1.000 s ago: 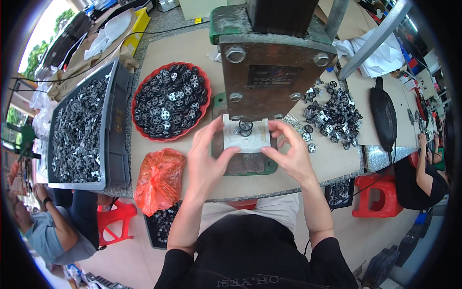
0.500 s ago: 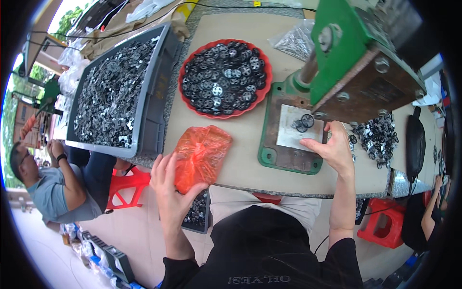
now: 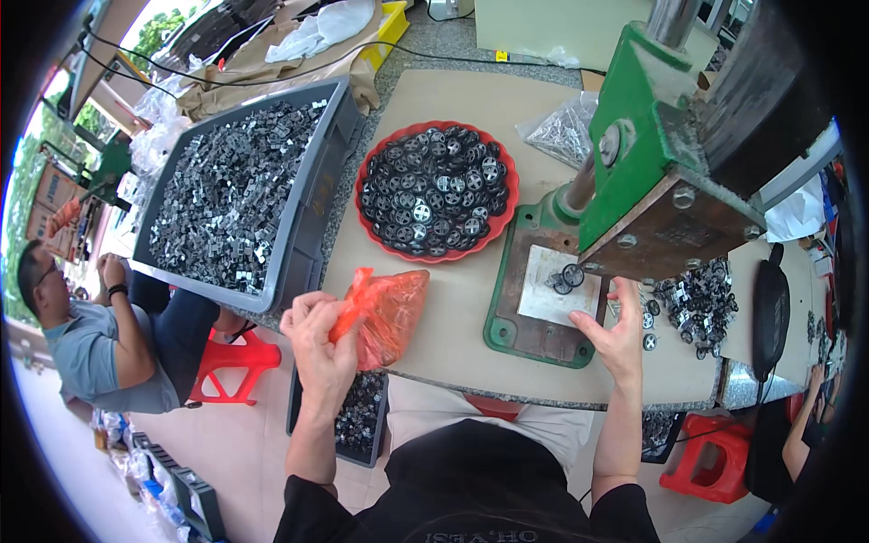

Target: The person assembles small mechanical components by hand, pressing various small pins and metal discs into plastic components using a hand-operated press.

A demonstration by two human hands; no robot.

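Observation:
My left hand (image 3: 324, 348) pinches the gathered edge of an orange plastic bag (image 3: 400, 312) at the table's front edge; its contents are hard to make out. Beside the base of a green hand press (image 3: 625, 149), my right hand (image 3: 619, 339) holds nothing, thumb and fingers apart. Its thumb tip is at the edge of the pale metal plate (image 3: 536, 303) under the press head. A few small black wheels (image 3: 570, 275) lie on that plate, left of my right fingers. Under the press head's edge, part of the plate is hidden.
A red scalloped bowl (image 3: 367, 226) heaped with black wheels stands behind the bag. To its left is a grey bin (image 3: 312, 213) of small dark parts. Right of the press lie a pile of wheel parts (image 3: 701, 308) and a black pouch (image 3: 769, 308). A person (image 3: 109, 326) sits at left.
My left hand has gone from spread beside the bag to pinching its edge, pulling it up to a point. My right hand stays open by the plate. The whole view has shifted.

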